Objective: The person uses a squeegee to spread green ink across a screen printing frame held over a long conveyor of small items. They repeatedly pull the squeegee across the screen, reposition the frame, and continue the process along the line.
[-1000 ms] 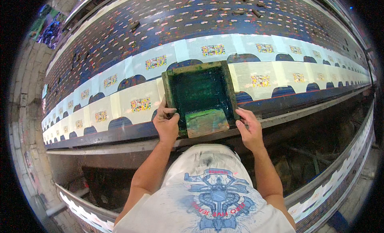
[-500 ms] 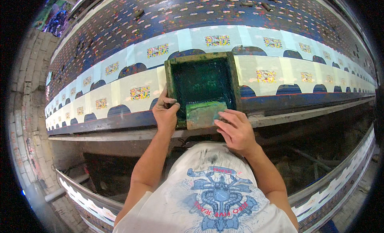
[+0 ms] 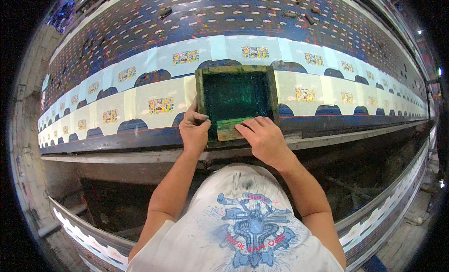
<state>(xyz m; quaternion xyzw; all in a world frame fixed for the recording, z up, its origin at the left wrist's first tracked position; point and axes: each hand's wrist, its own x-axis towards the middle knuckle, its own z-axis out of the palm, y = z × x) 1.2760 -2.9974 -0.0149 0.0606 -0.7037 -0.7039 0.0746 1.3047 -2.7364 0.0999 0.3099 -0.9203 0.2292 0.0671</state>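
A wooden screen-printing frame (image 3: pixel 234 69) with a dark green, inky mesh (image 3: pixel 237 94) lies over a row of pale yellow cloth pieces (image 3: pixel 131 105) at the table's near side. My left hand (image 3: pixel 193 132) is closed on the frame's left rail, thumb on the near side and fingers partly hidden behind the wood. Inside the frame's near end, a flat squeegee (image 3: pixel 228 130) smeared with green ink is tilted against the mesh. Fingers of my right hand (image 3: pixel 265 139) are closed over the squeegee's right part, which they cover.
Behind the frame runs a row of light blue cloth pieces (image 3: pixel 163 68) with colourful printed patches. Small dark lumps (image 3: pixel 290 14) sit on the long ink-spotted table (image 3: pixel 187 26). A ledge (image 3: pixel 121 158) edges the table before me. Another table (image 3: pixel 89 241) stands at the lower left.
My right hand has moved left and taken a fuller grip over the squeegee, which has tipped more upright. My left hand stays on the frame. The view has shifted slightly.
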